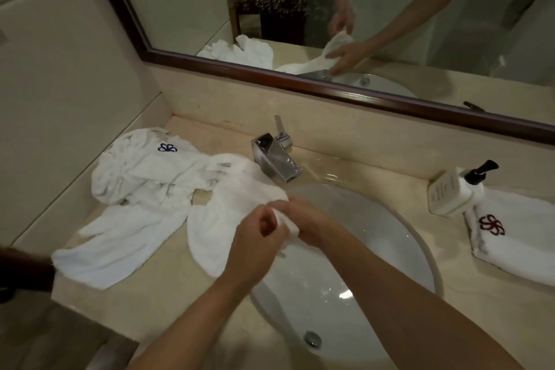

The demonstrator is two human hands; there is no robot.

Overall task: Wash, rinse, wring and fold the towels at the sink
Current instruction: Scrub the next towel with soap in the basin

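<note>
Both hands meet at the left rim of the sink (420, 249), working the corner of a white towel (222, 219) that lies mostly on the counter (168, 309) and reaches over the basin's edge. The left hand (255, 237) has its fingers curled round the bunched corner, and the right hand (303, 222) closes on the same fold from the other side, so both are gripping cloth rather than resting on it. More white towels (144, 171) lie crumpled just beside it toward the wall, one showing a dark blue emblem, and a folded towel (516, 243) with a red emblem sits well apart on the right under a pump bottle (453, 192). The faucet (276, 159) stands behind the hands; I cannot tell whether water is running. The towel looks soft and limp, so it should drape and sag wherever it is unsupported, and it will likely grow heavy and clingy once soaked. Taking it by a gathered corner or along a hem, as here, seems the surest hold; a flat pinch in the middle would probably only lift a peak of cloth
</note>
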